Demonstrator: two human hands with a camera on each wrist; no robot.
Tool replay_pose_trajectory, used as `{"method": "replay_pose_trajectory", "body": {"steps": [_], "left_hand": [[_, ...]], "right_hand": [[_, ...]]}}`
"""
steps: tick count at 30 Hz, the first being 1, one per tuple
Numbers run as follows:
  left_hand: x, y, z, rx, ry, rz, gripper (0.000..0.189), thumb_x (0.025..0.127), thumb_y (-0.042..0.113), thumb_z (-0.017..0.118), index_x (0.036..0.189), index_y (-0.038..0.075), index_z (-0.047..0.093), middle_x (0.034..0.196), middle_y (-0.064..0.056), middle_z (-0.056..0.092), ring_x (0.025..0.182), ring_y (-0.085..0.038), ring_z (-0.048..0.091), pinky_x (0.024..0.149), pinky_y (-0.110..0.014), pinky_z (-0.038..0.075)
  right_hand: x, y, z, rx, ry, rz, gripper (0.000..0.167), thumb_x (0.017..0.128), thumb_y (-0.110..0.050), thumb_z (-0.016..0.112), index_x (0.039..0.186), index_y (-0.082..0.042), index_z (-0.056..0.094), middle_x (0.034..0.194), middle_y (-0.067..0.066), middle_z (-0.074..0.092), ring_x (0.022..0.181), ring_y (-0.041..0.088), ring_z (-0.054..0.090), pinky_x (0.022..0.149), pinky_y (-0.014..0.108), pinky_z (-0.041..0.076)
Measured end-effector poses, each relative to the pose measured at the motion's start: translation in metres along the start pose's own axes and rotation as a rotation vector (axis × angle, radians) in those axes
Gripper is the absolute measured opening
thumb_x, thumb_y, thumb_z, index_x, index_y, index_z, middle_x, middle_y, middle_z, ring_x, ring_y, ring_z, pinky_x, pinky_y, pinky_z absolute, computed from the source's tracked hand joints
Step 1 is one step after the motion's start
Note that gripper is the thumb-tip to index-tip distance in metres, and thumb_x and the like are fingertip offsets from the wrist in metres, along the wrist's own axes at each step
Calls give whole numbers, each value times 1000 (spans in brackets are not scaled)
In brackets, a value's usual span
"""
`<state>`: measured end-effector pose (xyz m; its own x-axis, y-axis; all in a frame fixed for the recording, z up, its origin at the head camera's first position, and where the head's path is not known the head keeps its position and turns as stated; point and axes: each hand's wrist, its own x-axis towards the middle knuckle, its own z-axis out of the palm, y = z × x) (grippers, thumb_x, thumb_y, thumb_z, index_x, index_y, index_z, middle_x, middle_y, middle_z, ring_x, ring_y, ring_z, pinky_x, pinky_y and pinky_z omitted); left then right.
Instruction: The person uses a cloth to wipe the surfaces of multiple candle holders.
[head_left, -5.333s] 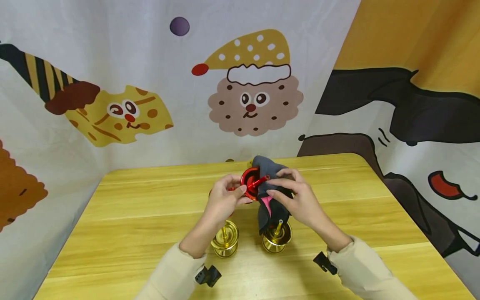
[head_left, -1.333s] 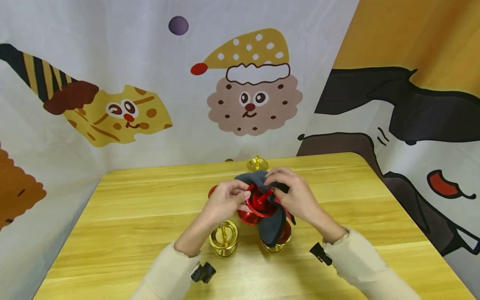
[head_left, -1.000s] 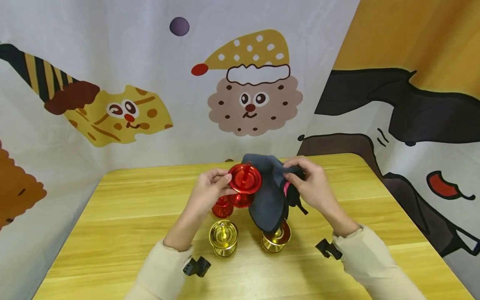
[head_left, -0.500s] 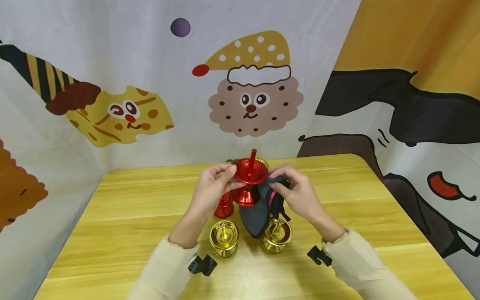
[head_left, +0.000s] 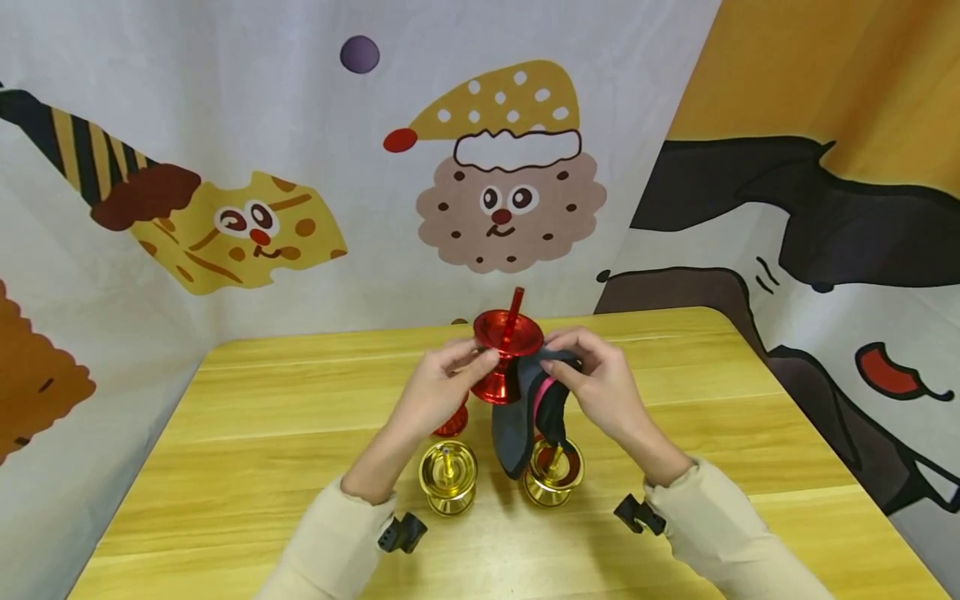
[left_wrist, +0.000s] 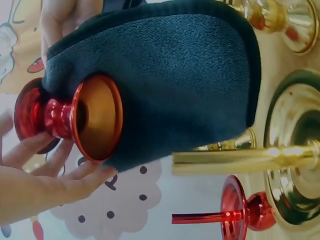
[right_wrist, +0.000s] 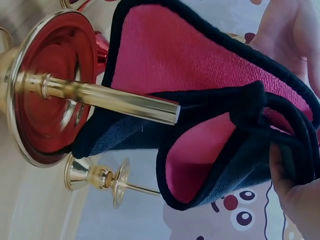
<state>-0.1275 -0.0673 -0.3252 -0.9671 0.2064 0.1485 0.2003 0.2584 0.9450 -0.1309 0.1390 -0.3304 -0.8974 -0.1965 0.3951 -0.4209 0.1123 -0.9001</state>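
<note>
My left hand [head_left: 450, 379] holds a red metal candle holder [head_left: 495, 387], pinched between thumb and fingers, above the table. It has a shallow dish, a waisted foot and a thin central stem, which leans slightly right. Its hollow base [left_wrist: 97, 117] shows in the left wrist view. My right hand [head_left: 600, 379] pinches a dark grey cloth [head_left: 513, 433] with black edging, beside the holder's right side. The cloth hangs down behind the holder; its pink underside [right_wrist: 175, 45] shows in the right wrist view, with the thumb [right_wrist: 287, 170] on a fold.
Another red candle holder [head_left: 452, 421] stands behind my left hand. Two gold ones stand nearer, at left [head_left: 447, 475] and right [head_left: 553, 475], the right one close below the cloth. A further gold candle holder [right_wrist: 95, 175] stands at the back of the wooden table [head_left: 300, 433].
The red candle holder, tipped toward the camera a second ago, is now nearly upright and slightly further right. My right hand has come in left, bringing the cloth closer to it.
</note>
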Motion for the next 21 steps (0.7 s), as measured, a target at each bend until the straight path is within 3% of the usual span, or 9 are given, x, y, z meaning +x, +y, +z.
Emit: {"method": "replay_pose_trajectory", "body": {"steps": [3, 8, 12, 15, 21], "left_hand": [[-1, -3, 1, 53, -72, 87, 52, 78, 15, 73, 126, 12, 56, 126, -5, 52, 112, -23, 51, 89, -39, 48], [-3, -4, 4, 118, -65, 130, 73, 65, 1, 79, 131, 5, 49, 130, -13, 48, 102, -29, 56, 80, -34, 52], [-4, -4, 4, 100, -67, 66, 75, 66, 6, 81, 133, 12, 48, 129, -8, 51, 96, -26, 59, 71, -29, 54], [-5, -4, 4, 31, -82, -7, 76, 66, 11, 81, 134, 18, 48, 122, -3, 56, 94, -23, 59, 66, -29, 54], [-5, -3, 2, -50, -134, -58, 71, 70, 18, 80, 133, 14, 48, 113, -6, 58, 90, -22, 61, 67, -30, 54]], "right_hand": [[0, 1, 0, 1, 15, 10, 11, 81, 13, 59, 91, 10, 57, 105, 19, 56, 86, 11, 59, 68, 24, 54], [-1, 0, 0, -9, 29, 32, 14, 82, 9, 61, 95, 9, 58, 106, 18, 57, 88, 10, 59, 71, 23, 53], [-1, -1, 2, -42, 11, 15, 18, 81, 9, 62, 99, 8, 59, 103, 18, 58, 84, 9, 59, 71, 23, 53], [-2, -1, 4, -100, -17, -4, 20, 80, 5, 65, 100, 5, 61, 103, 15, 57, 85, 13, 57, 70, 22, 53], [-3, 1, 3, -190, -48, -2, 19, 80, 4, 66, 98, 2, 62, 104, 12, 56, 89, 20, 54, 71, 22, 51]]}}
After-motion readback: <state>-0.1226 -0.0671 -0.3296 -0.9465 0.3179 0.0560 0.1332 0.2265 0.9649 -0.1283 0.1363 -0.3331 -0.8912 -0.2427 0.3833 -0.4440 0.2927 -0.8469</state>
